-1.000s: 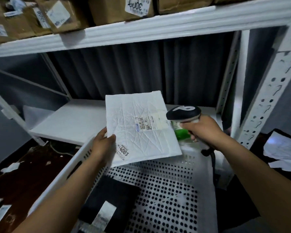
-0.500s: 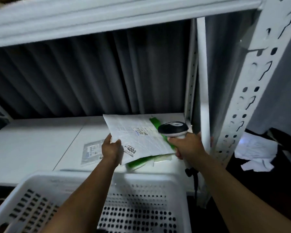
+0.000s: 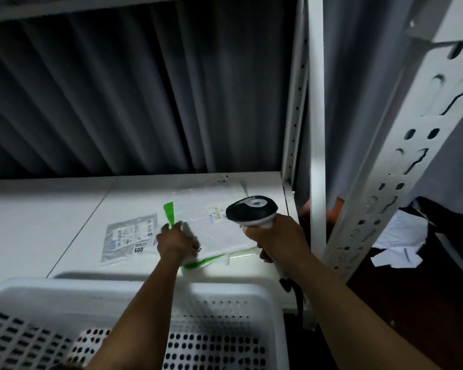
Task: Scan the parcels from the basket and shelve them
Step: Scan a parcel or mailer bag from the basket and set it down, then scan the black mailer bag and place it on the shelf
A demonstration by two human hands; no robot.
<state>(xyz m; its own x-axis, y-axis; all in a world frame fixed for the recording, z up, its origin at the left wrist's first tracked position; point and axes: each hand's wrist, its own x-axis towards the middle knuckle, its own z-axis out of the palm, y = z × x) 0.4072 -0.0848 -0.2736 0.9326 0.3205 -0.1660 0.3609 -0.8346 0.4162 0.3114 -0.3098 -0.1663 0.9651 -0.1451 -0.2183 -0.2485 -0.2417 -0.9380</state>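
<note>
- White padded mailer (image 3: 219, 225) lies flat on the shelf board (image 3: 38, 209), right-hand end, on top of a green-striped parcel (image 3: 169, 210) that pokes out at its left and near edges.
- Its long side seems to run front to back, into the shelf, and its near edge sits close to the shelf lip.
- My left hand (image 3: 175, 243) is on the mailer's near-left corner, fingers curled. Blur hides whether I'm pinching it or just resting on it.
- My right hand (image 3: 278, 236) is wrapped round the barcode scanner (image 3: 251, 209), whose head hovers over the mailer's right side.
- The left hand is the one in touch, so letting go and pulling back falls to it.
- A grey poly bag (image 3: 129, 237) marked 005 lies just beside on the left.
- The white upright (image 3: 316, 156) stands close on the right, so there's little room there.
- The shelf looks open further left.
- The perforated basket (image 3: 145, 285) sits below my forearms, straight back toward me.
</note>
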